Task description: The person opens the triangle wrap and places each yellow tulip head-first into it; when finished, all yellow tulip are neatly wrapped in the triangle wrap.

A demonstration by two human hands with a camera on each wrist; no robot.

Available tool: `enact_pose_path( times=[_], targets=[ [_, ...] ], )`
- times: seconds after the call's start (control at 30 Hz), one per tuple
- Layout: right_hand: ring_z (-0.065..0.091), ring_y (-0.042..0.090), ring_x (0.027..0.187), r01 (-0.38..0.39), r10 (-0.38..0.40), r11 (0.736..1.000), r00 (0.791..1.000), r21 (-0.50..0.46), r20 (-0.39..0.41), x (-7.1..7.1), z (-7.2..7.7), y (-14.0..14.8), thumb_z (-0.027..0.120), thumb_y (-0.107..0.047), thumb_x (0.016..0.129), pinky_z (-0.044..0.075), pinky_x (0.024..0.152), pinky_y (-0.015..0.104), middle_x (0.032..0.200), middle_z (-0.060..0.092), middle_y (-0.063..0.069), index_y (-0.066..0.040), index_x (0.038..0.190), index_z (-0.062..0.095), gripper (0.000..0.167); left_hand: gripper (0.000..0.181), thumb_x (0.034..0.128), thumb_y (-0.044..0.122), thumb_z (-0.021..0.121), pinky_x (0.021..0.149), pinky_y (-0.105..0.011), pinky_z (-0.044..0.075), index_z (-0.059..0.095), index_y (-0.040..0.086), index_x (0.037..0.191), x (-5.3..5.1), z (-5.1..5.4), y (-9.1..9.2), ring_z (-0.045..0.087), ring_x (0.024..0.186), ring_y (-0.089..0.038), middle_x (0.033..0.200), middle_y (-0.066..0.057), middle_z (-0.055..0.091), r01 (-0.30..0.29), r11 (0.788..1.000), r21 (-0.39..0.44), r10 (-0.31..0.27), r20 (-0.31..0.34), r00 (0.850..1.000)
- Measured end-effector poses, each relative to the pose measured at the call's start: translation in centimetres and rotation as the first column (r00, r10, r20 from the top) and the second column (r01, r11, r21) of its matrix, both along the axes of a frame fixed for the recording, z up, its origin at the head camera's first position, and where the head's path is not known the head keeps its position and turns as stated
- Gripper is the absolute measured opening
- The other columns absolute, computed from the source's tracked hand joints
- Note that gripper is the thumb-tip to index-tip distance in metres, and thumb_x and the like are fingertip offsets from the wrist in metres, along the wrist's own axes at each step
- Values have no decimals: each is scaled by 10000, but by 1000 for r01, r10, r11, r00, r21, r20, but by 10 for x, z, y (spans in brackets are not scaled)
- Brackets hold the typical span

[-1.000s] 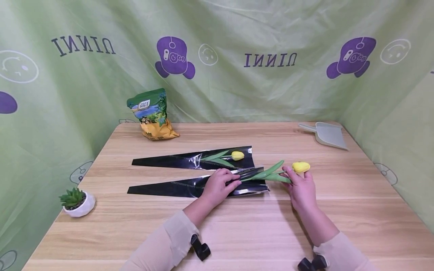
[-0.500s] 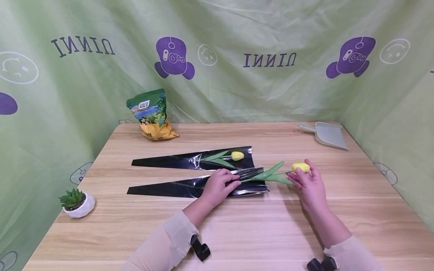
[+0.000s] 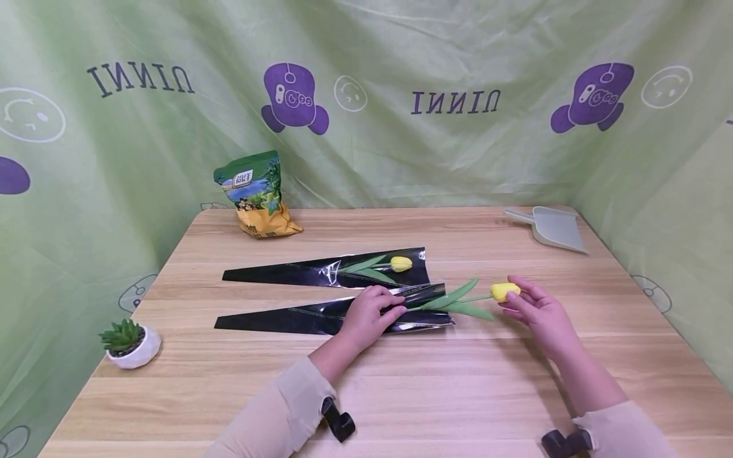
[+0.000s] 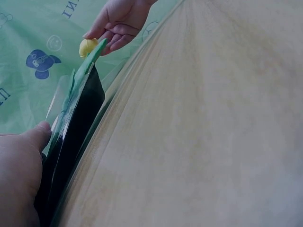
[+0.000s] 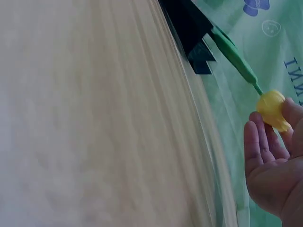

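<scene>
A yellow artificial tulip (image 3: 504,292) lies with its stem end inside the nearer black flower sleeve (image 3: 269,320). Its bloom and the ends of its green leaves stick out past the wide right-hand mouth. At that mouth my left hand (image 3: 369,313) grips the sleeve, its thumb on the clear film in the left wrist view. Whether those fingers also press the stem is hidden. My right hand (image 5: 279,175) pinches the bloom between thumb and fingers, the other fingers loosely bent. Behind lies another black sleeve (image 3: 275,273) with a second yellow tulip (image 3: 401,264) in it.
A green and yellow snack bag (image 3: 260,197) stands at the back left of the wooden table (image 3: 435,401). A potted succulent (image 3: 133,346) sits by the left edge. At the back right lies a grey dustpan (image 3: 555,228). Green cloth (image 3: 372,159) hangs around the table.
My right hand has shifted right along the tulip from beside its leaves and now pinches the bloom. The bloom has dipped slightly toward me. My left hand has stayed in place.
</scene>
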State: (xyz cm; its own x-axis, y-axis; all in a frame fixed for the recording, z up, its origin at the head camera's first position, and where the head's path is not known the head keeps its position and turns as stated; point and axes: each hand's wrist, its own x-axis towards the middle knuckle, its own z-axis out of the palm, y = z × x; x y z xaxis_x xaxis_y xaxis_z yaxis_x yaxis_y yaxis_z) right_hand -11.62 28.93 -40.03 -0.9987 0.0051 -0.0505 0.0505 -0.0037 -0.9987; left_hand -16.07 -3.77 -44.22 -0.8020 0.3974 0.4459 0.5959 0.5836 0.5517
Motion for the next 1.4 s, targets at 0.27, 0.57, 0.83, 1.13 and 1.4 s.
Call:
enact_pose_path(
  times=[0.27,0.57,0.83,1.13,1.4],
  targets=[
    [654,-29,897,-82,79,979,997,187,23,-5,-7,10,651,-138,946,558,808,150,990,646,-180,-37,1312,570,388,222,874,263,732,845,-318,511,779,134,1048,0,-2,-1,608,945,-184,922,-13,682,3,1000,-2,-3,-8,1000],
    [627,-59,917,-141,116,917,989,372,90,-16,-7,2,691,-214,922,540,819,135,1058,653,-117,88,1403,431,625,213,876,274,727,868,-318,506,783,144,1036,1,0,0,612,961,-190,938,-13,689,15,999,-29,-16,-38,999],
    [613,-76,933,-198,153,861,979,468,133,-26,-11,-8,730,-291,887,511,822,118,1292,609,238,28,1357,528,603,207,870,269,734,856,-316,504,783,147,1031,1,1,0,609,944,-179,933,-13,684,12,999,-48,-15,-53,998],
    [635,-46,920,-255,219,858,967,445,131,-33,-13,-19,738,-242,880,543,812,152,1255,627,248,57,1337,539,581,211,875,276,728,846,-315,509,781,152,1038,1,2,0,610,941,-182,938,-13,686,15,998,-57,-19,-73,997],
    [656,54,933,-292,258,849,956,440,137,-39,-15,-34,754,-225,861,551,806,173,1229,634,254,54,1309,564,561,211,876,277,728,856,-318,509,781,153,1038,0,0,0,611,957,-184,946,-15,688,15,998,-65,-19,-62,998]
  ],
)
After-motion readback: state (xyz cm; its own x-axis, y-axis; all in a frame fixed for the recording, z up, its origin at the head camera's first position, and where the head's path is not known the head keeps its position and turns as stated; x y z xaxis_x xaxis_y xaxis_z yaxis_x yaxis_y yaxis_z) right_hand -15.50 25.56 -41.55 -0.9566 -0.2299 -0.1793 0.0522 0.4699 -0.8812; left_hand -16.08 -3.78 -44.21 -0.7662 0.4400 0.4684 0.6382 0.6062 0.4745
